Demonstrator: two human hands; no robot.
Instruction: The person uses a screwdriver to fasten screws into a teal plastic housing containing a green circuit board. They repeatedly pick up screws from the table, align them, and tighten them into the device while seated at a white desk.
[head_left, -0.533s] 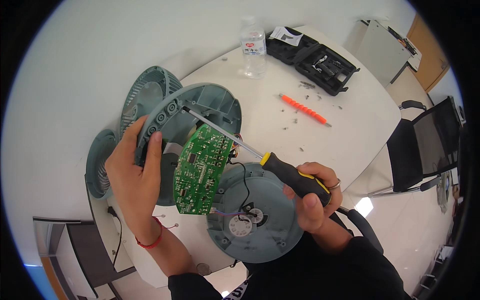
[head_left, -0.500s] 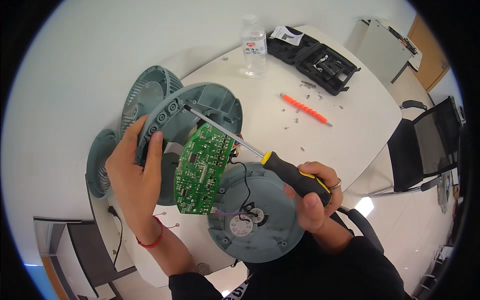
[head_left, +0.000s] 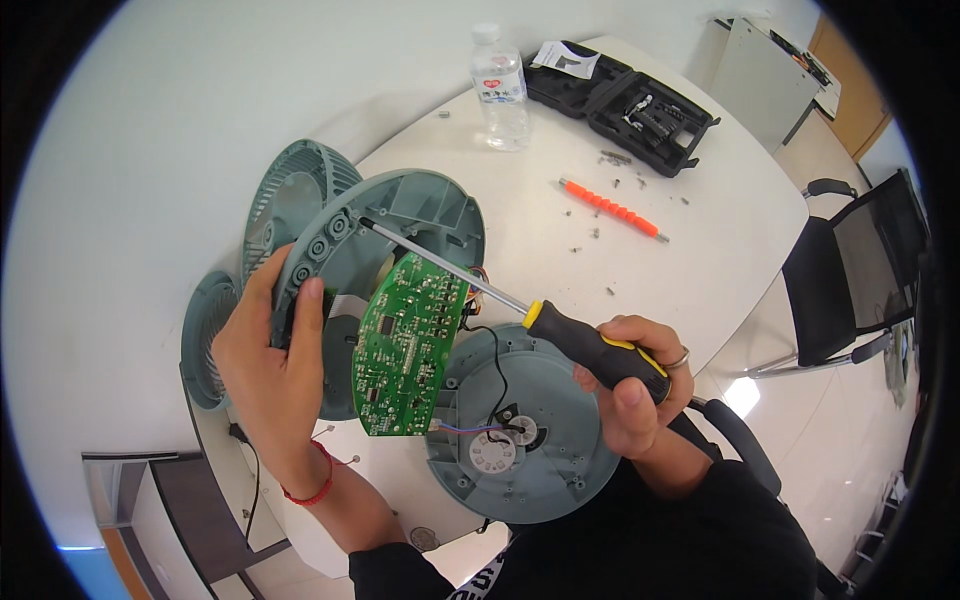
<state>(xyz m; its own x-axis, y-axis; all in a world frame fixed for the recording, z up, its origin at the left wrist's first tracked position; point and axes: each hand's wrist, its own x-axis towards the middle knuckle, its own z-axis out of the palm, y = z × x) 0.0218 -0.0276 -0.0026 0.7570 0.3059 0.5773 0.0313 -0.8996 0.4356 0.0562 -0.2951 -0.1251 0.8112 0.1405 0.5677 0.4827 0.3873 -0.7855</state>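
My left hand grips the rim of a grey-green round plastic housing, thumb on its inner face beside a row of round button parts. The housing is held tilted up. My right hand is wrapped round the black and yellow handle of a screwdriver. Its tip touches or nearly touches the inside of the housing near the button row. A green circuit board hangs from the housing by wires and a ribbon cable. Below it, a round grey-green base with a small white motor is joined by wires.
Two grey-green slatted covers lean against the wall behind my left hand. On the white table lie an orange flexible shaft, several loose screws, an open black tool case and a water bottle. A black chair stands right.
The whole view has shifted slightly. Both hands keep their holds, and the screwdriver tip stays at about the same spot inside the housing.
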